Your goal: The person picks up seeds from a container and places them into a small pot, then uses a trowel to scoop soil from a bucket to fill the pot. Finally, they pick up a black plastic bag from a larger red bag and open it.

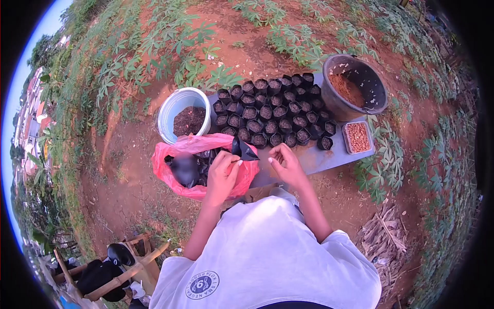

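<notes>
My left hand (224, 172) pinches a flat black plastic bag (246, 151) over the right edge of a red plastic bag (206, 193). More black plastic bags (189, 170) lie inside the red bag. My right hand (284, 164) is just right of the black bag, apart from it, with thumb and index finger bent toward each other and a gap between them; nothing shows in it. Beyond my hands, rows of black bags filled with soil (270, 112) stand on a grey table (329, 159).
A white bucket (207, 116) with dark soil stands at the back left. At the right are a dark bucket (378, 95) with reddish material and a clear tub of orange-brown seeds (357, 136). Leafy plants (383, 165) grow around; a wooden frame (128, 270) is lower left.
</notes>
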The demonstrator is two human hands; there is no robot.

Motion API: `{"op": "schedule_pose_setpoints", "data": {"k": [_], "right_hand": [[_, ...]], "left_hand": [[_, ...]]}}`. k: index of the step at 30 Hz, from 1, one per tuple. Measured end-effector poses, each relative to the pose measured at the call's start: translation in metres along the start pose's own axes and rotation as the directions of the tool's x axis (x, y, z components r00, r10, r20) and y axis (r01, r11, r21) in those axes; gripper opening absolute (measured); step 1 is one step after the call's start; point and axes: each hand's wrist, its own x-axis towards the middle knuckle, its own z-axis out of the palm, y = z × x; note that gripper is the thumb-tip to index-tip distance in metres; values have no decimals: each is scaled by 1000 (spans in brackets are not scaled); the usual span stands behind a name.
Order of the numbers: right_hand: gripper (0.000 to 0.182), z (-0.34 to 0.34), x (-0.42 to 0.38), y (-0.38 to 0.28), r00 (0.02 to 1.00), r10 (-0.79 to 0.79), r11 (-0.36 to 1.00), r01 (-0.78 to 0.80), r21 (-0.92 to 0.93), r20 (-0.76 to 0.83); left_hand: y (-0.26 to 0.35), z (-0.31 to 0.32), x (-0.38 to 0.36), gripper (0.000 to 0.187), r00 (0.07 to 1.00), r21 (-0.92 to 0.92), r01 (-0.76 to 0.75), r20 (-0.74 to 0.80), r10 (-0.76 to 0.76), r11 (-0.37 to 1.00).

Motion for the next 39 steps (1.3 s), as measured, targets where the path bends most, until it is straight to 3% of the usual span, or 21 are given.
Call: {"op": "schedule_pose_setpoints", "data": {"k": [1, 3, 7, 12, 13, 15, 19, 22, 24, 25, 27, 28, 30, 33, 37, 39], "right_hand": [[16, -14, 0, 0, 1000, -3, 1000, 3, 3, -7], [18, -40, 2, 0, 975, 178, 977, -192, 94, 136], [24, -68, 1, 15, 966, 183, 963, -213, 163, 182], [33, -100, -3, 40, 933, 300, 909, -342, 239, 198], [33, -106, -3, 46, 935, 296, 908, -339, 245, 197], [35, -119, -3, 58, 960, 228, 966, -244, 86, 164], [32, -141, -2, 68, 932, 317, 940, -334, 75, 174], [25, -148, -2, 82, 948, 284, 951, -298, 83, 146], [18, -159, -1, 77, 980, 167, 985, -162, -52, 109], [18, -163, 0, 75, 978, 171, 985, -167, -48, 116], [18, -168, 2, 71, 986, 116, 984, -98, -146, 120], [18, -170, 2, 70, 986, 115, 985, -97, -141, 124], [18, -172, 3, 69, 992, 17, 980, 7, -200, 121], [17, -176, 4, 70, 987, -79, 975, 105, -194, 136], [15, -182, 6, 69, 987, -91, 974, 116, -193, 133], [16, -186, 6, 68, 990, -122, 979, 132, -158, 74]], "left_hand": [[6, 7, 4, 9, 996, 54, -79, 32, 78, 995], [20, 23, 13, 9, 987, 83, -126, 107, 116, 989], [44, 58, 27, 9, 922, 153, -303, 295, 250, 940], [56, 108, 38, 10, 820, 200, -491, 436, 372, 848], [58, 118, 39, 10, 818, 205, -494, 439, 372, 845], [61, 138, 41, 9, 804, 193, -506, 458, 379, 840], [59, 174, 44, 8, 806, 205, -514, 447, 388, 833], [62, 190, 39, 11, 834, 226, -452, 451, 319, 863], [68, 199, 35, 16, 874, 175, -402, 365, 320, 899], [68, 203, 33, 16, 877, 179, -395, 367, 311, 901], [68, 209, 29, 20, 965, 129, -187, 209, 158, 974], [70, 213, 29, 20, 966, 135, -185, 209, 154, 974], [76, 222, 28, 22, 983, 17, 177, 50, -178, 984], [79, 230, 37, 26, 984, 168, 156, 58, -168, 973], [76, 235, 41, 26, 968, 179, 237, 35, -247, 955], [72, 233, 40, 21, 950, 93, 302, 54, -308, 949]]}}
